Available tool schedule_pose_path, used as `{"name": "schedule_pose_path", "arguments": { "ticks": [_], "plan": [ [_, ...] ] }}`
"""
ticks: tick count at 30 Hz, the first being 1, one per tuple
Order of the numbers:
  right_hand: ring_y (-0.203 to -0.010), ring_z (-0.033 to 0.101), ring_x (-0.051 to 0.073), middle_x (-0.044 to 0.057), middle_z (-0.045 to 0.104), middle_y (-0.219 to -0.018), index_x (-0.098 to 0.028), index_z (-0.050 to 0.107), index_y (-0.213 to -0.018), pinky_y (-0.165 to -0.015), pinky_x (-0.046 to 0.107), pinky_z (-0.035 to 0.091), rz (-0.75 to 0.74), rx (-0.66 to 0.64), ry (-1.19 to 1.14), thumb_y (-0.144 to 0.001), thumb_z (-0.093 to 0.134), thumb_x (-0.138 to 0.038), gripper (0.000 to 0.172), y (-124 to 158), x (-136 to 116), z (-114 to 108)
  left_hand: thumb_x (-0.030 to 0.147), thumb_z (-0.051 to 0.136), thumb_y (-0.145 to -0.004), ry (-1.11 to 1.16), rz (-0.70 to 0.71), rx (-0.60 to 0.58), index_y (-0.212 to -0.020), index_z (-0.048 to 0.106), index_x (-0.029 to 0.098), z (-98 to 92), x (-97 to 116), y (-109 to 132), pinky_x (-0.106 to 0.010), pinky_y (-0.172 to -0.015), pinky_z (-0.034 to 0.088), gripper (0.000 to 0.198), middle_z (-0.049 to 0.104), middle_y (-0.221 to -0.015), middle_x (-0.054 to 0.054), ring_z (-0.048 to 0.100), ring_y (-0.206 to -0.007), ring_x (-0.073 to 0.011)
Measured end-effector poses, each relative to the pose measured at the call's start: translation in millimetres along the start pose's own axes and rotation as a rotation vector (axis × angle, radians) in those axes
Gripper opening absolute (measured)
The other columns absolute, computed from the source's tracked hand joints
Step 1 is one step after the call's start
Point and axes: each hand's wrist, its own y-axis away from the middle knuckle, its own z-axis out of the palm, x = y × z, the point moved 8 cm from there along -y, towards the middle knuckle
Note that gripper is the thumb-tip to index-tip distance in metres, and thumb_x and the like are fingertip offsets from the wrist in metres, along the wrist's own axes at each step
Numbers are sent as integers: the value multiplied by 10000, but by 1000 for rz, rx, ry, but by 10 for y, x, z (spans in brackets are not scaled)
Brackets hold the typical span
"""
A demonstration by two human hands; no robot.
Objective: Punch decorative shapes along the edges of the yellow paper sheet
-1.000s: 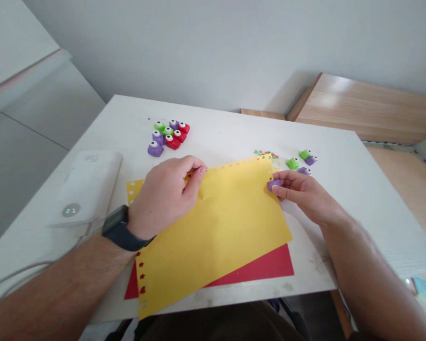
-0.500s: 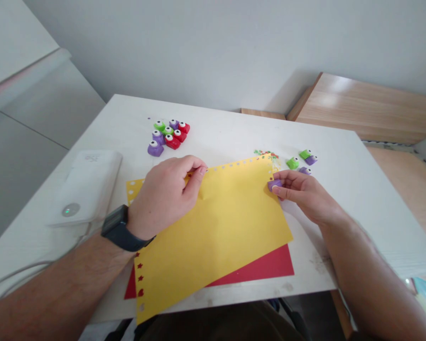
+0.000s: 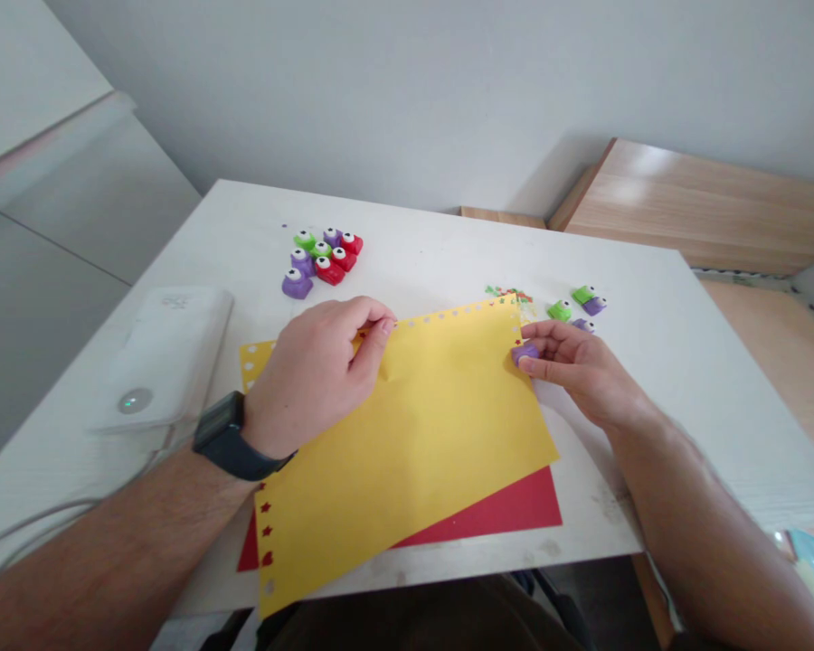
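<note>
A yellow sheet of paper point(image 3: 421, 434) lies at a slant over a red sheet point(image 3: 495, 511). Small punched shapes, stars among them, run along its top and left edges. My left hand point(image 3: 329, 357), with a dark watch point(image 3: 234, 438) on the wrist, pinches the sheet's top edge between thumb and forefinger. At the right edge, near the upper corner, my right hand point(image 3: 573, 362) is closed on a purple craft punch point(image 3: 524, 353). The punch sits against the paper's edge, partly hidden by my thumb and fingers.
Several red, green and purple craft punches point(image 3: 322, 258) are grouped at the back left. More punches point(image 3: 560, 310) lie beyond my right hand, beside colourful paper bits point(image 3: 506, 292). A white device point(image 3: 169, 353) with a cable stands at left. A wooden board point(image 3: 705, 203) is behind the table.
The yellow sheet's left edge has shifted very slightly. Both hands keep their places and grips.
</note>
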Motion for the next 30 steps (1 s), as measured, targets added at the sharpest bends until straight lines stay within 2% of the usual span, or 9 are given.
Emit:
{"name": "schedule_pose_path", "arguments": {
  "ticks": [11,17,30],
  "plan": [
    [-949,704,218,64,801,-1038,-223,799,-1053,-985,428,533,54,3,14,-677,989,-369,447,10,18,17,369,514,-1047,10,-6,-1,-1043,693,247,0,4,1,-370,-825,511,216,789,-1028,-34,725,-931,-247],
    [-940,697,212,59,795,-1023,-215,801,-1014,-971,407,528,60,-3,31,-694,976,-368,396,7,5,15,361,519,-1050,12,8,8,-1053,697,233,-9,12,3,-370,-813,502,219,785,-1039,-38,721,-947,-251],
    [-901,687,195,44,774,-984,-205,781,-992,-928,386,530,36,-3,53,-682,978,-371,403,-1,-21,28,353,530,-1044,18,21,20,-1043,697,229,-1,18,4,-352,-798,492,208,782,-1012,-25,720,-927,-236]
  ]
}}
